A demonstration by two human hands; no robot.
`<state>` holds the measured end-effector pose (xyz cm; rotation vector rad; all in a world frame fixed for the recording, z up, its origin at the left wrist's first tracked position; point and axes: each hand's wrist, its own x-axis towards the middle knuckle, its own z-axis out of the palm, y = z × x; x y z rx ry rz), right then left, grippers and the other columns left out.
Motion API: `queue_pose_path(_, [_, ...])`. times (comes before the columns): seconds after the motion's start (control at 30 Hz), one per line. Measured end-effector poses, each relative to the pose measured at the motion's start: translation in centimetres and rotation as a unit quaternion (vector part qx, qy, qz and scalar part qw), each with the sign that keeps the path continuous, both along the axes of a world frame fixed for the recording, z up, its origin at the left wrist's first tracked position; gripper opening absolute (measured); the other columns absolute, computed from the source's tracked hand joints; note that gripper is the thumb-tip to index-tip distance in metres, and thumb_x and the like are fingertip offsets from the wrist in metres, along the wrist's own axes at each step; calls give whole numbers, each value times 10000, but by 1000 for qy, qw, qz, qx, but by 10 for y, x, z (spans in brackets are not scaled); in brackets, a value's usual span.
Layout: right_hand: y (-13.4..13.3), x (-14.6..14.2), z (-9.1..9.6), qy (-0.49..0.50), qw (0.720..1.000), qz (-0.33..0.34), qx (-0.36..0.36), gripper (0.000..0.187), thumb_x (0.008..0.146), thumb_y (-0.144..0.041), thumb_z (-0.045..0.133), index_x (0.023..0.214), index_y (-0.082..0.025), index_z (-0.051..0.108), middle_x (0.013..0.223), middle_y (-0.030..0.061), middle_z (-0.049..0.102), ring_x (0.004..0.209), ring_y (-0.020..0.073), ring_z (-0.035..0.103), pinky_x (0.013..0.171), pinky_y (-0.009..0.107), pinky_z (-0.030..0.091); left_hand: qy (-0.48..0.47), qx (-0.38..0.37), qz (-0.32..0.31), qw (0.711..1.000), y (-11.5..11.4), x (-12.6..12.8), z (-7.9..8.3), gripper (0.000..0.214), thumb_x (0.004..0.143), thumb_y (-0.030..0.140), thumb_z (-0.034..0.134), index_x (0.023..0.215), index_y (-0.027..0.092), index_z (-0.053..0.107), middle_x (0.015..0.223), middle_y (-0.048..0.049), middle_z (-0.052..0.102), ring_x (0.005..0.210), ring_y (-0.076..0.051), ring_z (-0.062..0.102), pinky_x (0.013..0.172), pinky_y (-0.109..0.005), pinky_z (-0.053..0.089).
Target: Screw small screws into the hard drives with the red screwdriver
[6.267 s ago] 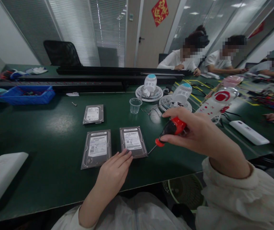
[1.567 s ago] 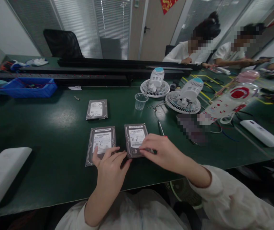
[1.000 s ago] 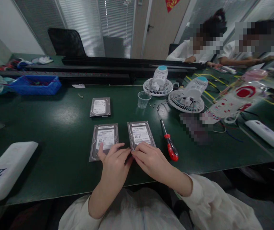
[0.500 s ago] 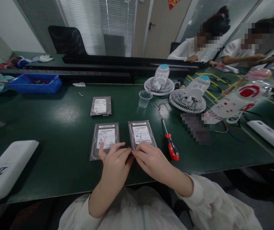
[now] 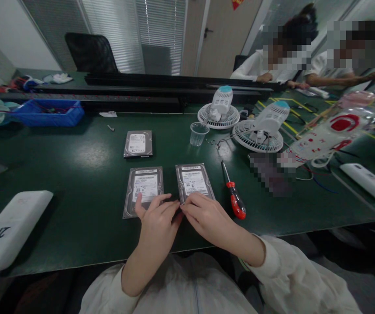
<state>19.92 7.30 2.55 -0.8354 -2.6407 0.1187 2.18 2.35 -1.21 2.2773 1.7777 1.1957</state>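
- hard drive [image 5: 193, 179] with a white label lies flat on the green surface [image 5: 76, 235]; both hands meet at its near-left corner.
- screwdriver [image 5: 237, 204], in the right hand seconds ago, now rests to the drive's right, apparently freeing both hands for fine finger work there.
- left-hand grip [image 5: 159, 221]: fingertips gathered at that corner, outer fingers spread over a second hard drive [image 5: 144, 187].
- right-hand grip [image 5: 207, 216]: fingers bunched together, hiding the drive's near edge.
- whether either grip is clamped on anything i cannot tell; whatever might sit between the fingertips is hidden or too small.
- label print is unreadable; a dark flat object [image 5: 267, 174] farther right is pixelated.
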Motion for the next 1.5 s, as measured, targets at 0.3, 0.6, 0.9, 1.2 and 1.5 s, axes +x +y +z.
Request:
queue_pose_path(0.3, [-2, 2, -8, 73, 997, 4, 11, 178, 1026, -116, 604, 947, -114, 764, 887, 76, 688, 832, 192, 656, 710, 293, 573, -3, -6, -1, 1000, -1, -1, 0, 141, 960, 85, 740, 998, 203, 807, 971, -54, 874, 1080, -354, 785, 1289, -662, 15])
queue_pose_path(0.6, [0, 1, -10, 66, 998, -2, -7, 217, 1054, -141, 575, 912, -139, 739, 889, 72, 685, 850, 185, 644, 751, 301, 574, -7, -17, 2, 1000, -1, -1, 1, 185, 965, 84, 711, 1015, 223, 822, 982, -54, 874, 1096, -351, 780, 1293, -699, 18])
queue_pose_path(0.9, [-2, 0, -9, 58, 998, -8, -22, 200, 1044, -121, 576, 927, -150, 735, 906, 75, 682, 860, 183, 641, 756, 305, 576, -10, -26, 5, 1000, -1, -1, 2, 220, 954, 79, 704, 1015, 243, 836, 991, -55, 877, 1104, -356, 772, 1288, -723, 36])
queue_pose_path(1.2, [-3, -2, -9, 89, 995, -8, -31, 224, 1040, -109, 564, 880, -143, 717, 889, 75, 687, 829, 175, 659, 729, 289, 575, -10, -22, -4, 1000, -2, -2, 2, 190, 954, 83, 723, 995, 233, 831, 980, -47, 877, 1084, -355, 776, 1278, -714, 40])
queue_pose_path(1.5, [1, -5, -7, 75, 995, -18, -64, 185, 1001, -68, 613, 868, -134, 723, 873, 67, 688, 792, 169, 679, 705, 277, 566, -13, -19, 0, 1000, -2, -2, 2, 208, 955, 82, 712, 978, 247, 837, 972, -45, 877, 1083, -353, 778, 1285, -722, 45])
